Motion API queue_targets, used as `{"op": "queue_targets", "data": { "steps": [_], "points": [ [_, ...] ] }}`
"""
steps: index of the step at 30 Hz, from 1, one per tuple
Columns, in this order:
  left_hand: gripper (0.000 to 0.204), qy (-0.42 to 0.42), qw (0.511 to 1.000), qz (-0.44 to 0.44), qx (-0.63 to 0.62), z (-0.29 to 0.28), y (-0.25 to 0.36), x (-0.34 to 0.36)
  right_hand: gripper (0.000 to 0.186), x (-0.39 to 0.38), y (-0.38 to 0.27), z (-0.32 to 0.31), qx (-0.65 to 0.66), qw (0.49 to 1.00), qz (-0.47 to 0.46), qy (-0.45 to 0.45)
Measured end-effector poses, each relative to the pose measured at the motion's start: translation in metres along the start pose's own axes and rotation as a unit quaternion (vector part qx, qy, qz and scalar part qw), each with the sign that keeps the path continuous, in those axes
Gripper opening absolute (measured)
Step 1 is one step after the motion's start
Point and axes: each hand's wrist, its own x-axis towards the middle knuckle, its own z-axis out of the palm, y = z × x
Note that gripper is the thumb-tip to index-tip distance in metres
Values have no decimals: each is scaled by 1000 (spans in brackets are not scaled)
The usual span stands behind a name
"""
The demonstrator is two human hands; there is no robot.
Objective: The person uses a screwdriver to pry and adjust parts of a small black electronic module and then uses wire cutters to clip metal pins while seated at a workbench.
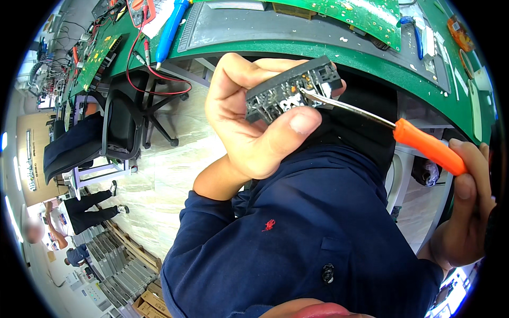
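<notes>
My left hand [249, 127] grips a black rectangular component [283, 85] with metal pins, white residue and small orange parts, held tilted above my lap, thumb along its lower edge. My right hand [466, 196] is closed on the orange handle [427, 146] of a tool at the right. Its thin metal shaft [360, 111] reaches left to the component, its tip at the pins on the face toward me; whether it presses on them I cannot tell.
A green-matted bench [222, 53] holds circuit boards [360, 16], a blue tool [169, 32], red-black leads [164, 85] and pliers [418, 42]. A black chair [122, 127] stands left, a standing person [85, 217] and another person [77, 257] farther back.
</notes>
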Motion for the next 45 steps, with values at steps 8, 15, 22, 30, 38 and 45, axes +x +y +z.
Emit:
{"op": "queue_targets", "data": {
  "steps": [8,15,22,30,38,45],
  "points": [
    [42,-10,1000,6,-11,-1,-1,0,32,-2,1,-1,-16,1000,11,-1],
    [41,-9,1000,2,-18,-1,-2,0,31,0,1,0,10,1000,6,1],
    [43,-6,1000,-9,-11,-2,-2,-1,32,-1,0,-1,-9,1000,14,1],
    [43,-2,1000,-11,-8,-2,-3,0,29,2,2,-5,-17,1000,-5,-22],
    [34,-24,1000,-5,3,-2,-4,4,26,2,2,-3,-48,999,-9,-23],
    [29,-41,999,4,18,-3,-4,5,25,-1,3,-2,-64,997,4,-42]
  ]
}}
